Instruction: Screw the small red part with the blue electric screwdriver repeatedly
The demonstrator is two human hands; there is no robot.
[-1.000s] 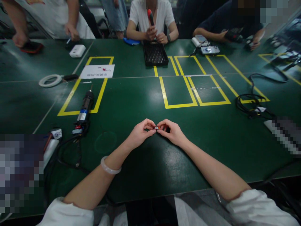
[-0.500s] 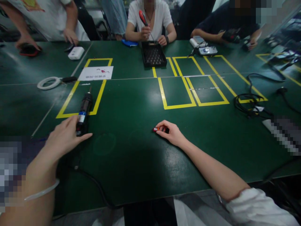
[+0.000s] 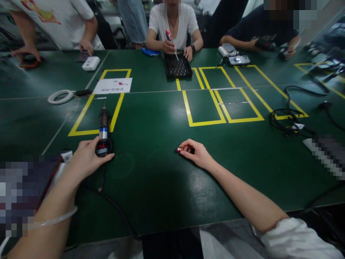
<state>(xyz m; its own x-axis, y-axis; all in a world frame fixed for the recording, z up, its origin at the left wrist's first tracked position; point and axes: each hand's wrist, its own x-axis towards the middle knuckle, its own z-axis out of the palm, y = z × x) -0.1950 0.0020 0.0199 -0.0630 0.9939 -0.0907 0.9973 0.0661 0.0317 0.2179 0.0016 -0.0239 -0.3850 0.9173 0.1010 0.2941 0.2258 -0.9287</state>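
On the left, my left hand (image 3: pixel 90 156) is curled round the rear end of a black electric screwdriver (image 3: pixel 104 124) with a blue and silver band. Its bit points away from me and its cable runs down toward the table's near edge. At the centre, my right hand (image 3: pixel 196 151) rests on the table with thumb and fingers closed on a small red-and-orange object (image 3: pixel 179 149). Most of that object is hidden by the fingers, so its kind cannot be told.
Yellow tape outlines (image 3: pixel 207 124) mark the green table (image 3: pixel 151 187). A paper sign (image 3: pixel 113 85) and a white coil (image 3: pixel 60 96) lie left; a black cable coil (image 3: pixel 283 120) lies right. Opposite, a person holds a red-handled screwdriver (image 3: pixel 168 35) over a black tray (image 3: pixel 179 75).
My left hand has moved slightly right, and the electric screwdriver has swung to point straighter ahead. My right hand stays put. The person opposite has lowered the red-handled screwdriver toward the tray.
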